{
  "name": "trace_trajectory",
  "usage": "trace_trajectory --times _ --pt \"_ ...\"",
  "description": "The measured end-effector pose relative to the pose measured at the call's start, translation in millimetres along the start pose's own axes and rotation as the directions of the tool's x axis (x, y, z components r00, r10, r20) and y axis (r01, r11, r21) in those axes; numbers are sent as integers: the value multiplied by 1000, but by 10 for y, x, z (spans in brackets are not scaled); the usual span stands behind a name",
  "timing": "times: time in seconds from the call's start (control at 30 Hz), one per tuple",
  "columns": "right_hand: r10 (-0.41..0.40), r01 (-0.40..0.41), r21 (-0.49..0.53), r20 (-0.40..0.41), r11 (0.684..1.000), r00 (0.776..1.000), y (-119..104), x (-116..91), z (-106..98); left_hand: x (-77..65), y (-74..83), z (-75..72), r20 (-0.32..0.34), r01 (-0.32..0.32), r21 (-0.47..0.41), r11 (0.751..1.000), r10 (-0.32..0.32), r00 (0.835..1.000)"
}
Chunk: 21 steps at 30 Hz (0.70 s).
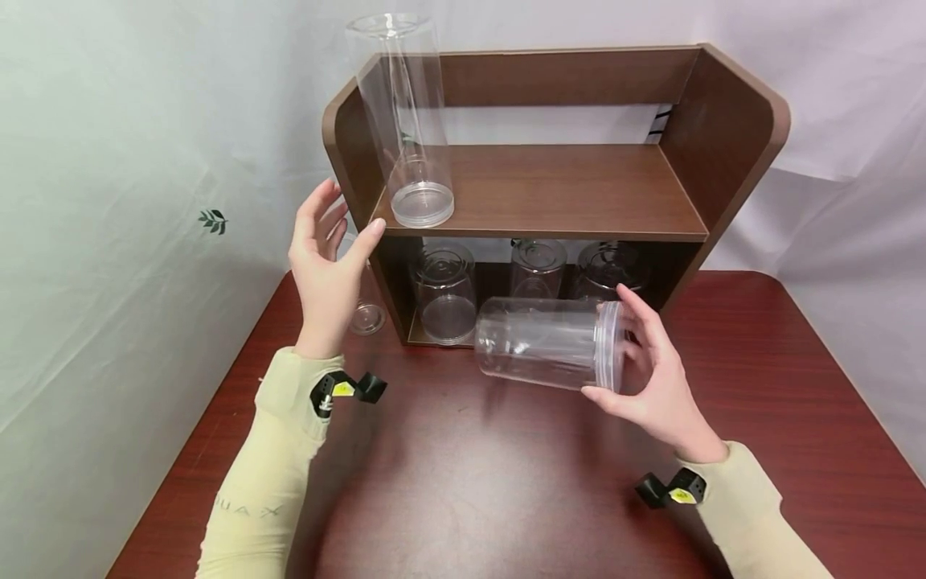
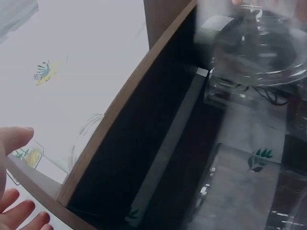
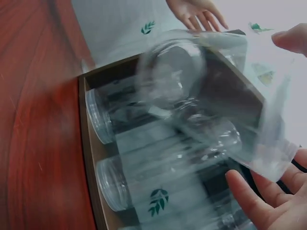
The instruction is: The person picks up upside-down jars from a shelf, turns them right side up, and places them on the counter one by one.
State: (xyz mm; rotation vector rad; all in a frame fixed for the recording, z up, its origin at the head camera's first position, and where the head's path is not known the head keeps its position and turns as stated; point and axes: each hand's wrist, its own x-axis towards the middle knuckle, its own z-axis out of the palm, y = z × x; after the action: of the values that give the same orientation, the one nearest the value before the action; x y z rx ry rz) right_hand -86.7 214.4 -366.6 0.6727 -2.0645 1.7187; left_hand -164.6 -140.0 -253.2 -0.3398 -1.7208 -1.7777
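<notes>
Left forearm (image 1: pixel 264 470) and right forearm (image 1: pixel 748 515) extended, left fingers (image 1: pixel 313 207) loosely bent, right fingers (image 1: pixel 651 328) curved in a grip

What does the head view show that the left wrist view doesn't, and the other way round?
Only the head view shows the glossy red-brown tabletop, the pale yellow-green fabric sleeves and the small black wrist devices.

Only the left wrist view shows a yellow-and-green leaf print on the white backdrop.

Both show the person's left hand, the brown wooden shelf and clear cylindrical jars, though the left wrist view cuts off the hand.
</notes>
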Motion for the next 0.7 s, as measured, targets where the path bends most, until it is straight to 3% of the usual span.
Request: trace_trajectory --times 0.13,0.23,0.33,0.47,0.57,0.7 --pt "-25 26 28 -35 999 999 -5 2 -56 65 44 34 24 18 0 1000 -18 1000" --pt "-31 34 61 -59 998 998 -4 6 -93 95 48 48 4 30 19 999 -30 1000" --pt "16 -8 96 -82 995 996 -29 -5 -132 121 51 58 -30 34 20 999 -34 999" --pt "97 -85 107 -117 991 988 -82 -27 -187 204 -77 30 -62 13 35 999 -11 998" --pt "111 -98 105 -131 990 985 -90 -31 -236 274 -204 -6 -85 -13 75 997 20 996" --pt "104 -87 125 -137 988 985 -81 -44 -328 318 -219 -14 -118 -34 108 994 46 992"
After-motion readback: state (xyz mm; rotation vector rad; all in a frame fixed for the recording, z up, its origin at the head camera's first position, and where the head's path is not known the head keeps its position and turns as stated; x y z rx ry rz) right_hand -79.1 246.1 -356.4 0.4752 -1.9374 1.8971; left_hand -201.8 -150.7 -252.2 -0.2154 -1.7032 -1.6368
